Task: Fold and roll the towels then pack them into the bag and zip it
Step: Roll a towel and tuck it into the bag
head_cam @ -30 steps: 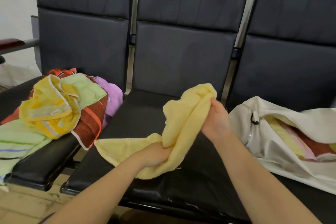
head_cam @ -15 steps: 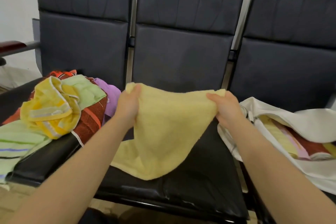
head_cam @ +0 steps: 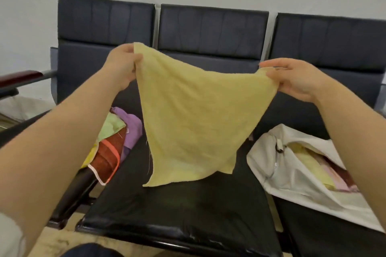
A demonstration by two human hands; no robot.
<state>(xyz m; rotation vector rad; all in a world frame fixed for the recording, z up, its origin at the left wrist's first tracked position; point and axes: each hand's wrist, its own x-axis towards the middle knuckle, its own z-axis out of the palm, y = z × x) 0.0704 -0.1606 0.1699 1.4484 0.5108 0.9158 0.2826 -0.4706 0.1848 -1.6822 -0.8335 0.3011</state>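
A pale yellow towel (head_cam: 194,115) hangs spread out in the air above the middle black seat (head_cam: 177,210). My left hand (head_cam: 122,67) pinches its upper left corner. The upper right corner is pinched by my right hand (head_cam: 296,78). The towel's lower edge hangs free just above the seat. On the right seat lies a white bag (head_cam: 292,175), open, with folded yellow and pink towels showing inside. A heap of loose towels (head_cam: 113,142), green, purple, dark red and yellow, lies on the left seat, partly hidden by my left arm.
Three joined black chairs with tall backrests (head_cam: 211,31) stand against a pale wall. A dark wooden armrest (head_cam: 19,77) sticks out at far left. Floor tiles show below the seat fronts, and a dark knee is at the bottom edge.
Both hands have lifted the yellow towel higher and pulled its top corners farther apart, so it now hangs flat and spread. The view has tilted upward.
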